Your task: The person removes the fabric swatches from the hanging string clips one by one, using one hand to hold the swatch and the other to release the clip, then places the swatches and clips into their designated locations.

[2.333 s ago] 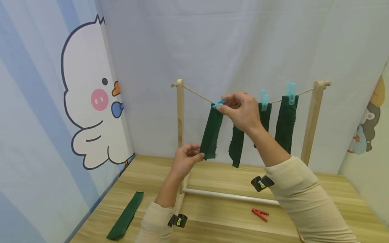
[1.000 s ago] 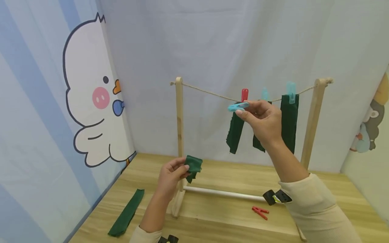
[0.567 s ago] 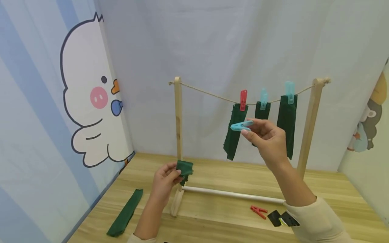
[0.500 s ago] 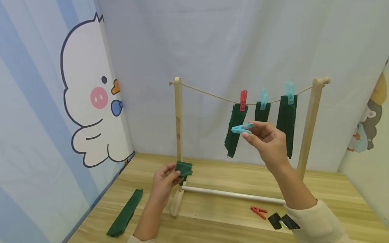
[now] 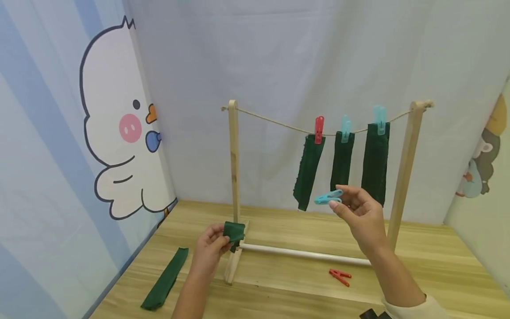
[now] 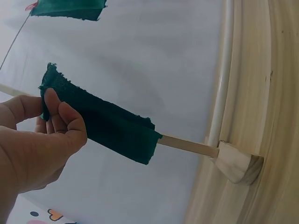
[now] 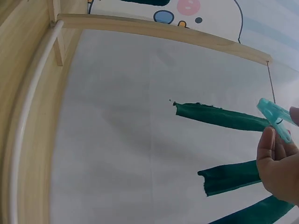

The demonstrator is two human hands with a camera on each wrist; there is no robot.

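My left hand [image 5: 208, 253] pinches one end of a dark green cloth strip [image 5: 234, 231] beside the rack's left post; in the left wrist view the strip [image 6: 107, 121] stretches away from the fingertips. Between thumb and fingers of my right hand [image 5: 364, 217] is a light blue clothespin [image 5: 328, 197], held below the line and in front of the hanging strips. The right wrist view also shows this clothespin [image 7: 274, 116]. A red clothespin [image 5: 319, 130] and two light blue ones [image 5: 345, 129], [image 5: 380, 120] fasten three green strips [image 5: 308, 173] to the rope.
The wooden rack has a left post [image 5: 234, 164], a right post [image 5: 406, 173] and a white bottom bar [image 5: 303, 254]. Another green strip [image 5: 165, 279] lies on the table at the left. A red clothespin [image 5: 340, 276] rests near the bar. Curtains surround the table.
The blue clothespin and the strip held by my left hand have come off the line. Both hands have moved down and apart, the left one leftward, the right one rightward, each keeping its item.
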